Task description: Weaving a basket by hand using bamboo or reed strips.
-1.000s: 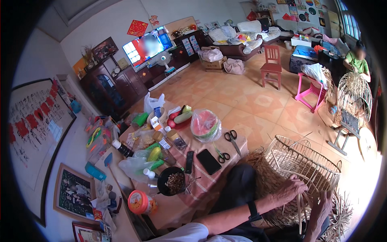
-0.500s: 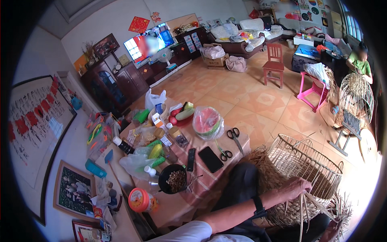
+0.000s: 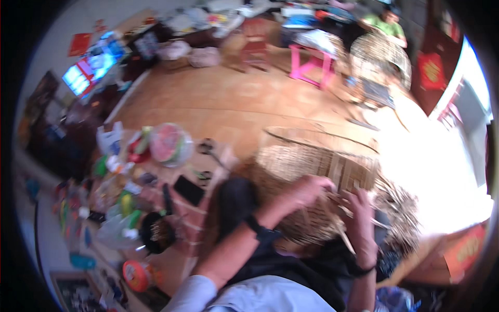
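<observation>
A half-woven basket point(image 3: 291, 161) of dried straw leans across my lap, its stiff frame showing along the upper side. My left hand point(image 3: 306, 193) is closed at the basket's side, pinching straw strands point(image 3: 340, 231) that hang down between my hands. Just to the right, my right hand point(image 3: 359, 216) is raised against the weave, its fingers curled round the strands; motion blurs their tips. A bundle of loose straw ends point(image 3: 400, 216) spreads out beyond my right hand.
At left, a cloth-covered table point(image 3: 179, 229) bears a phone point(image 3: 188, 190), scissors point(image 3: 210, 151), a wrapped watermelon half point(image 3: 166, 144) and a black pan point(image 3: 157, 232). Across the tiled floor, a person in green point(image 3: 387, 26) sits behind another basket frame point(image 3: 379, 54), near a pink stool point(image 3: 314, 65).
The view has swung right, so the room shifts left. My right hand has come up beside my left at the basket. The basket appears turned, with more woven wall showing.
</observation>
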Available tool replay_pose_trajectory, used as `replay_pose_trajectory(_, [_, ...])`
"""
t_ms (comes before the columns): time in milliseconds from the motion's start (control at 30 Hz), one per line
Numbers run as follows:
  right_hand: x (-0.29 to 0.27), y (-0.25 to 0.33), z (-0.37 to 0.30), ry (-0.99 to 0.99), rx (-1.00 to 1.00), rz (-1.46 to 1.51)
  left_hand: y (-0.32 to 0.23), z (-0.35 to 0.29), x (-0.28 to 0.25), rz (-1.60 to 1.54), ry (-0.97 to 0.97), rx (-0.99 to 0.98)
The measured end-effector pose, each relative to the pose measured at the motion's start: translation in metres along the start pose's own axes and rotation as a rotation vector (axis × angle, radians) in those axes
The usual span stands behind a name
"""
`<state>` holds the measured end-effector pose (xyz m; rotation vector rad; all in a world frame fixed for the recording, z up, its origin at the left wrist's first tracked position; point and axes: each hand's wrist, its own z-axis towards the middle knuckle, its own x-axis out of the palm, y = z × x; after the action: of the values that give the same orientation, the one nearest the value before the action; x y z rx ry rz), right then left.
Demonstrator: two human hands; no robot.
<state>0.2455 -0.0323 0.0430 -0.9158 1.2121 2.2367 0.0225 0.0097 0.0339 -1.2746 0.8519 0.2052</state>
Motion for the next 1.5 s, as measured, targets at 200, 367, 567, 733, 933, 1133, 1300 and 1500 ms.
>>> replay_pose_trajectory(200, [-0.005,-0.018,0.005,0.103,0.010,-0.112,-0.007,0.006,0.005,-0.041,0.055,0.139])
replay_pose_trajectory(367, [-0.009,-0.024,0.012,0.132,-0.083,-0.237,-0.011,0.005,0.008,-0.045,0.032,0.108])
replay_pose_trajectory(567, [-0.007,-0.023,0.015,0.134,-0.126,-0.247,-0.011,0.003,0.015,-0.066,-0.078,0.095])
replay_pose_trajectory(733, [0.008,-0.015,-0.020,0.093,0.100,0.012,-0.003,0.004,0.022,-0.064,-0.135,0.087])
replay_pose_trajectory(933, [-0.006,-0.013,-0.016,-0.135,0.116,-0.165,0.004,0.012,0.025,-0.087,-0.110,0.134])
replay_pose_trajectory(1133, [0.020,0.016,-0.040,0.115,0.207,-0.231,0.009,0.004,0.021,-0.069,-0.093,0.123])
replay_pose_trajectory(1300, [0.013,-0.005,-0.072,0.243,0.408,-0.316,0.008,0.011,0.041,0.024,-0.187,0.310])
replay_pose_trajectory(1500, [-0.042,-0.011,-0.073,0.208,0.107,-0.453,0.000,-0.022,0.060,0.306,-0.295,0.389])
